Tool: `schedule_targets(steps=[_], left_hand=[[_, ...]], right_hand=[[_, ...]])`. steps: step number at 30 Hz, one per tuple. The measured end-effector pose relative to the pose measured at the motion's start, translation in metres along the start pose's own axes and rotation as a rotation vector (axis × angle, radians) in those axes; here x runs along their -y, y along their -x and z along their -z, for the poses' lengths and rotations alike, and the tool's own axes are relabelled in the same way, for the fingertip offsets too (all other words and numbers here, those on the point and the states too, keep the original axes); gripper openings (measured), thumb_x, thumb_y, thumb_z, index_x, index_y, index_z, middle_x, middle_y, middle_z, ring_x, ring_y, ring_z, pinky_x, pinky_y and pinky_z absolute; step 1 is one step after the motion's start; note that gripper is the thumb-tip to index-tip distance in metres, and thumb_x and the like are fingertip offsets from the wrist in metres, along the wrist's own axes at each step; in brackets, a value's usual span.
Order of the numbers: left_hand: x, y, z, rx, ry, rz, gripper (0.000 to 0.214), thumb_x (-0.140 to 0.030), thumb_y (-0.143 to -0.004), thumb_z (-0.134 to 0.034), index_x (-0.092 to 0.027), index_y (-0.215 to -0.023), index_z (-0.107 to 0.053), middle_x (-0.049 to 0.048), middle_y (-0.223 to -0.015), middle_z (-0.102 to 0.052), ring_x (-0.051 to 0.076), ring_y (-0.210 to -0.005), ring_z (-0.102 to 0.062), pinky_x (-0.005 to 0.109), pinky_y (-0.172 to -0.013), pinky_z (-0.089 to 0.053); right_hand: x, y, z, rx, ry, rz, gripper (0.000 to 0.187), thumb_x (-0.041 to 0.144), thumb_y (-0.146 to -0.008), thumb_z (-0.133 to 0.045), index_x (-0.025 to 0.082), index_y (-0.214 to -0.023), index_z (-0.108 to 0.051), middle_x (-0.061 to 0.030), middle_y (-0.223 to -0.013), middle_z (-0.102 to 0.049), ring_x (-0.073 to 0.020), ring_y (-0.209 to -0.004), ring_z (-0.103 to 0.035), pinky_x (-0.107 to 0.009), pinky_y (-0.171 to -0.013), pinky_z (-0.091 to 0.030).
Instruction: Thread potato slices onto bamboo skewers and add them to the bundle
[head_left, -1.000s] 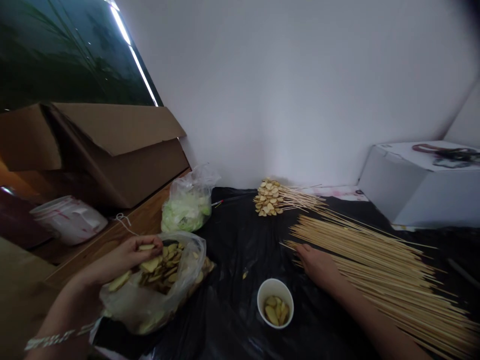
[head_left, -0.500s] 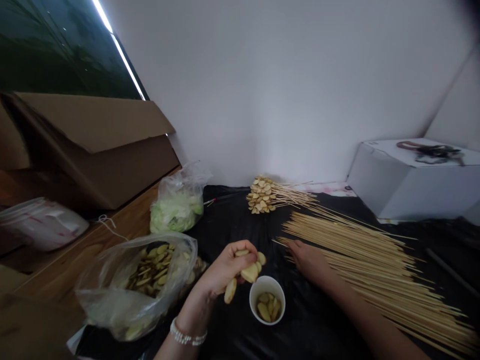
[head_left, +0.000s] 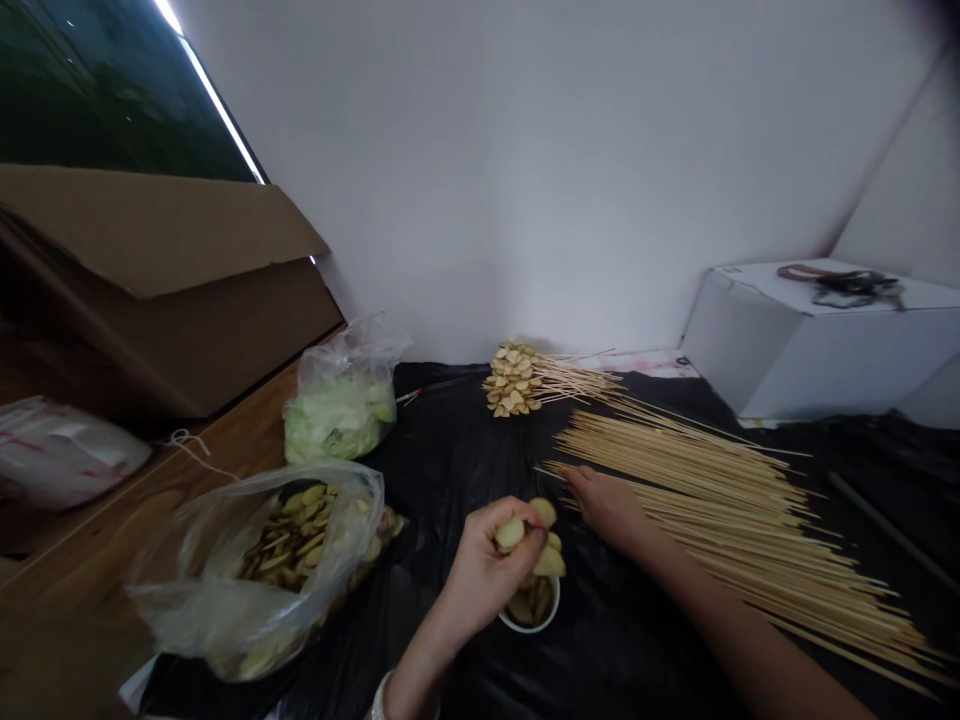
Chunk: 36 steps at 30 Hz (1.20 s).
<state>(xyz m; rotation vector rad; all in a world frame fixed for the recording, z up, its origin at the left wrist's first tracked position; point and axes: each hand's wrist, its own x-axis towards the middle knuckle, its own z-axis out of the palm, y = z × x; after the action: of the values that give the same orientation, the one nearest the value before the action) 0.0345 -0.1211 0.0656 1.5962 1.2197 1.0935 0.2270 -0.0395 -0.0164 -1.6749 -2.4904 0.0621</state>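
Observation:
My left hand [head_left: 487,560] is closed around several pale, brown-edged potato slices [head_left: 551,560] and hangs over a white cup [head_left: 553,612]. More slices lie in the cup, its far rim hidden by the hand and the slices. My right hand [head_left: 606,508] pinches a bamboo skewer [head_left: 553,471] near its left end, low over a wide spread of skewers [head_left: 720,520]. Behind, near the wall, lies a bundle of loaded skewers [head_left: 512,380], their ends packed with slices. An open plastic bag of slices [head_left: 300,540] stands to the left.
A tied clear bag of pale green vegetable pieces [head_left: 341,415] sits behind the slice bag. Black sheeting [head_left: 442,440] covers the work surface. A cardboard box [head_left: 180,330] is at left, a white box [head_left: 810,350] with a dark strap at right. A white wall stands behind.
My left hand has moved right with its slices, from beside the cup to over it. My right hand stays at the skewers' left ends. The camera view has shifted slightly.

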Motion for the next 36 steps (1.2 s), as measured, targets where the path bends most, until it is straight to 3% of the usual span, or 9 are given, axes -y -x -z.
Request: schedule_targets(steps=[4,11,15,19,24,29,32,34,36], left_hand=[[-0.005,0.005,0.005,0.090,-0.084,-0.116,0.015,-0.032,-0.080,-0.063,-0.020,-0.073,-0.066,0.0040,-0.072,-0.062,0.015,-0.066,-0.056,0.027,-0.063,-0.042],[-0.004,0.009,0.010,0.098,0.004,-0.196,0.018,-0.030,-0.084,-0.059,-0.016,-0.077,-0.067,0.0048,-0.075,-0.061,0.015,-0.071,-0.056,0.027,-0.068,-0.041],[-0.002,0.009,0.014,0.162,0.003,-0.261,0.024,-0.030,-0.084,-0.058,-0.016,-0.066,-0.066,0.0076,-0.080,-0.062,0.018,-0.080,-0.057,0.030,-0.073,-0.042],[0.000,0.009,0.015,0.238,-0.050,-0.320,0.031,-0.023,-0.084,-0.058,-0.016,-0.053,-0.055,0.0057,-0.068,-0.063,0.017,-0.074,-0.058,0.029,-0.070,-0.043],[-0.002,0.004,0.019,0.180,-0.081,-0.317,0.034,-0.020,-0.084,-0.057,-0.017,-0.050,-0.051,0.0040,-0.059,-0.061,0.015,-0.066,-0.058,0.028,-0.065,-0.043],[-0.019,-0.004,0.022,0.112,-0.178,-0.270,0.035,-0.025,-0.086,-0.054,-0.017,-0.052,-0.055,0.0043,-0.061,-0.062,0.015,-0.067,-0.057,0.027,-0.064,-0.043],[-0.035,-0.013,0.015,0.237,-0.349,-0.262,0.018,-0.026,-0.086,-0.055,-0.019,-0.073,-0.066,0.0038,-0.075,-0.067,0.015,-0.076,-0.059,0.027,-0.072,-0.043],[-0.045,-0.023,0.007,0.425,-0.495,-0.272,0.014,-0.026,-0.082,-0.060,-0.022,-0.092,-0.070,0.0030,-0.087,-0.069,0.017,-0.085,-0.061,0.027,-0.077,-0.043],[-0.054,-0.035,-0.006,0.629,-0.638,-0.303,0.019,-0.025,-0.078,-0.064,-0.024,-0.096,-0.071,0.0029,-0.090,-0.071,0.019,-0.088,-0.062,0.028,-0.078,-0.044]], right_hand=[[0.000,0.000,0.001,0.014,-0.004,0.000,0.023,0.023,-0.094,-0.035,0.021,-0.108,-0.054,-0.0050,-0.098,-0.062,-0.0164,-0.082,-0.061,-0.025,-0.061,-0.032],[0.001,-0.001,0.002,0.021,0.005,0.000,0.025,0.023,-0.095,-0.033,0.021,-0.108,-0.054,-0.0052,-0.097,-0.062,-0.0172,-0.079,-0.060,-0.026,-0.059,-0.032],[0.002,-0.001,0.004,0.041,0.013,-0.020,0.026,0.023,-0.095,-0.032,0.022,-0.110,-0.053,-0.0059,-0.100,-0.062,-0.0174,-0.082,-0.061,-0.026,-0.059,-0.032],[0.002,0.000,0.007,0.029,0.001,-0.016,0.026,0.025,-0.096,-0.032,0.021,-0.110,-0.053,-0.0059,-0.100,-0.062,-0.0173,-0.084,-0.061,-0.026,-0.059,-0.032],[0.002,0.001,0.008,0.000,0.008,-0.003,0.025,0.025,-0.096,-0.032,0.020,-0.108,-0.054,-0.0060,-0.097,-0.063,-0.0177,-0.082,-0.061,-0.027,-0.059,-0.032],[0.001,0.000,0.006,0.004,-0.001,-0.001,0.026,0.021,-0.094,-0.034,0.019,-0.111,-0.053,-0.0076,-0.100,-0.062,-0.0183,-0.084,-0.061,-0.027,-0.063,-0.035],[0.001,-0.001,0.005,0.013,-0.015,-0.003,0.026,0.021,-0.094,-0.033,0.019,-0.111,-0.053,-0.0068,-0.099,-0.062,-0.0182,-0.084,-0.061,-0.027,-0.063,-0.035],[0.001,-0.001,0.005,0.022,-0.030,-0.008,0.024,0.023,-0.093,-0.036,0.020,-0.111,-0.053,-0.0060,-0.099,-0.062,-0.0182,-0.083,-0.061,-0.027,-0.062,-0.035],[0.001,-0.001,0.007,0.037,-0.044,-0.019,0.023,0.025,-0.092,-0.040,0.021,-0.110,-0.053,-0.0052,-0.098,-0.061,-0.0181,-0.082,-0.061,-0.027,-0.062,-0.035]])
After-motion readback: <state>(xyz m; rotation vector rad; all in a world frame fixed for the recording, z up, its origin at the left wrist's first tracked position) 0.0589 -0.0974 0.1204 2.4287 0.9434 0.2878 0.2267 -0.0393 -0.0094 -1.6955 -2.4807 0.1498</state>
